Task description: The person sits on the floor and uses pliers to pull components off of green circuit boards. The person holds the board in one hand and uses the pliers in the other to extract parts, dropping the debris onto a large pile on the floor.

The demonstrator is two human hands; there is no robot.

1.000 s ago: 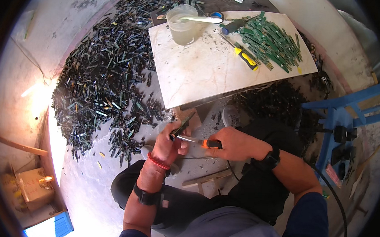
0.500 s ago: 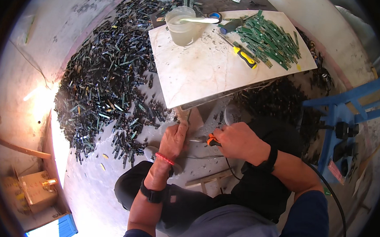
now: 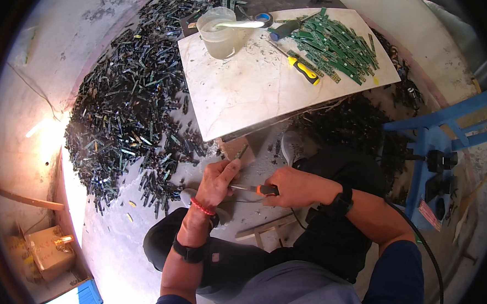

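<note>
The right hand [image 3: 300, 187] has its fingers wrapped round a screwdriver [image 3: 265, 190], whose tip, at the left hand [image 3: 216, 182], is hard to make out. The left thumb and fingers pinch a narrow strip [image 3: 243, 151] jutting past them, its lower end hidden. Beyond, green pieces [image 3: 333, 45] lie on a table [image 3: 246, 94].

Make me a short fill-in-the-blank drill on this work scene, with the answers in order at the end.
1. The right grip holds a tool whose handle is black and ____.
2. The thin strip pokes out of the person's ____ grip.
3. The beaded bracelet is ____.
4. The chair is painted ____.

Missing words: orange; left; red; blue.
</note>
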